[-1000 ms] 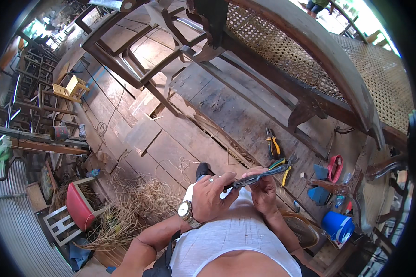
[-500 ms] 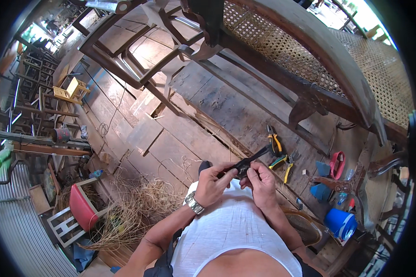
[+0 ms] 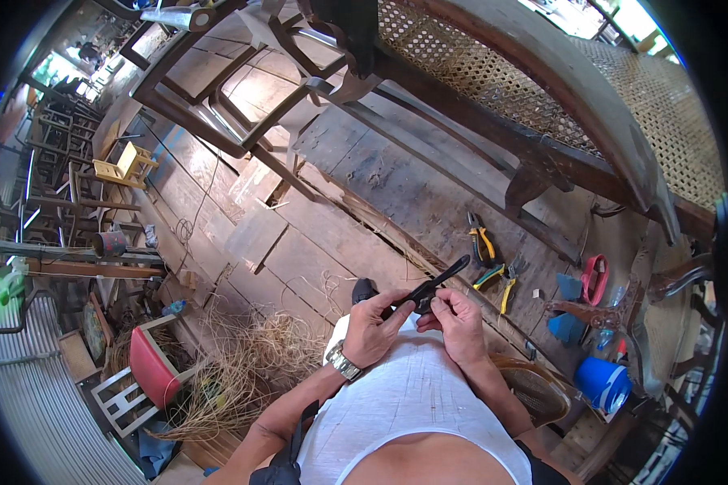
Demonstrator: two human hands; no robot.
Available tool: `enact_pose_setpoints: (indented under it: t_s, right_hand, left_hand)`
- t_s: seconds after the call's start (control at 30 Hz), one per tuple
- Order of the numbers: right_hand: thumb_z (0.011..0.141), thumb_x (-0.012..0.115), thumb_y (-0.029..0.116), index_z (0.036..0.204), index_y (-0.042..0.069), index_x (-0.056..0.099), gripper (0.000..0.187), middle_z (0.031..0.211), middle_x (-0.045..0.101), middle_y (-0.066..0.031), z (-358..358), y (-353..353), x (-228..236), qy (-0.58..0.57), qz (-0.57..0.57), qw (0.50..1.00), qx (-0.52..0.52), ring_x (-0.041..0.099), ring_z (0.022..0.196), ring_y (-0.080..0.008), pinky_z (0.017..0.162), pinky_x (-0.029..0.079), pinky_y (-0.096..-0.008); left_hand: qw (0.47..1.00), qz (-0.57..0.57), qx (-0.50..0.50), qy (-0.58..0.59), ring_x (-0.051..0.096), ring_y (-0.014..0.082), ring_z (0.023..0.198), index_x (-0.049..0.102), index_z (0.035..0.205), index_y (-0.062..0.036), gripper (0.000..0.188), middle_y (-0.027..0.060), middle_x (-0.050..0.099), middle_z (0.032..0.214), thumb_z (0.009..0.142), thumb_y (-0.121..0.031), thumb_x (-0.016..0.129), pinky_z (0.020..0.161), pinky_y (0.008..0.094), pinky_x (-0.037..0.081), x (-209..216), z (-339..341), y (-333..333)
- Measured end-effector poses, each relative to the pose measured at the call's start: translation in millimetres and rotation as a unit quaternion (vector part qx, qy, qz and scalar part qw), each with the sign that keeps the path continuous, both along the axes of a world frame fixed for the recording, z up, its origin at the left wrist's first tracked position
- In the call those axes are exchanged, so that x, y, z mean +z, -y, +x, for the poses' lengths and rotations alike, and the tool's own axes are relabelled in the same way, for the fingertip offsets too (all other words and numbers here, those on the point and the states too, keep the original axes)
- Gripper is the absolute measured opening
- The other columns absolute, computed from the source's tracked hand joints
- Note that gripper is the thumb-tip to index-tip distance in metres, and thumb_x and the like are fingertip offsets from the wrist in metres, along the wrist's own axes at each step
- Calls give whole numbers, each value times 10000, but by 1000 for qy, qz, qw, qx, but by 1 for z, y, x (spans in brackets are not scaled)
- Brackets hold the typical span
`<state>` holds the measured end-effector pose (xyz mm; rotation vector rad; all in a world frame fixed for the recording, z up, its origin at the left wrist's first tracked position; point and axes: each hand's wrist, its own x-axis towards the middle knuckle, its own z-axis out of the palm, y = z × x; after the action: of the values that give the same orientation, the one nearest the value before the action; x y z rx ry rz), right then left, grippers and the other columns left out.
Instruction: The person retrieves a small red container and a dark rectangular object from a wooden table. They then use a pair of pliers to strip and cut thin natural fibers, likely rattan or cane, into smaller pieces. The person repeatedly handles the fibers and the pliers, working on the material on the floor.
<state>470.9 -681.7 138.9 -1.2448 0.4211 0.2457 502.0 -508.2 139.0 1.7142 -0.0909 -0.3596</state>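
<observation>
My left hand (image 3: 374,327), a metal watch on its wrist, is closed round a long, slim black object (image 3: 443,276) with a rounded tip, held in front of my white shirt. It slants up to the right; I cannot make out its kind. My right hand (image 3: 459,323) pinches close against its near end with thumb and fingers. Whatever lies between those fingertips is mostly hidden. Just beyond the hands, on the plank floor, lie pliers with yellow-and-black handles (image 3: 481,241) and pliers with yellow-and-green handles (image 3: 505,293).
A dark wooden bench with woven cane (image 3: 485,77) spans the upper right. Loose cane strips (image 3: 259,364) lie heaped at left, beside a red-seated chair (image 3: 154,368). At right are a blue bucket (image 3: 600,384) and a pink oval ring (image 3: 595,280). Chair frames (image 3: 210,93) stand ahead.
The black object has turned a little, and more of its rounded tip shows. Both hands stay nearly in place, while the whole view has shifted slightly.
</observation>
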Motion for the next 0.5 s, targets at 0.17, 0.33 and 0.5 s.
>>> enact_pose_setpoints:
  t_s: [0.17, 0.33, 0.5]
  right_hand:
    - [993, 498, 73, 1053, -45, 567, 150, 884, 656, -109, -1, 2, -3, -5, 18, 1000, -7, 680, 704, -164, 635, 611, -302]
    - [991, 513, 88, 1057, -39, 570, 154, 877, 652, -99, 1, 0, -1, 2, 14, 1000, -18, 677, 704, -156, 628, 610, -298]
    - [986, 520, 87, 1057, -38, 575, 154, 874, 651, -91, 3, -1, -1, 5, 13, 1000, -12, 673, 702, -144, 625, 609, -292]
  left_hand:
    - [1000, 6, 5, 15, 540, 49, 679, 657, 1043, 10, 176, 8, 633, 741, 892, -74, 688, 585, 232, 439, 3, -1, 3]
    - [1000, 25, 13, 11, 539, 50, 658, 656, 1039, 11, 170, 8, 627, 719, 895, -75, 681, 575, 232, 438, 6, 0, 6]
    - [999, 13, 28, 14, 527, 46, 647, 656, 1035, 11, 168, -2, 615, 702, 899, -85, 677, 566, 236, 434, 8, 0, 7]
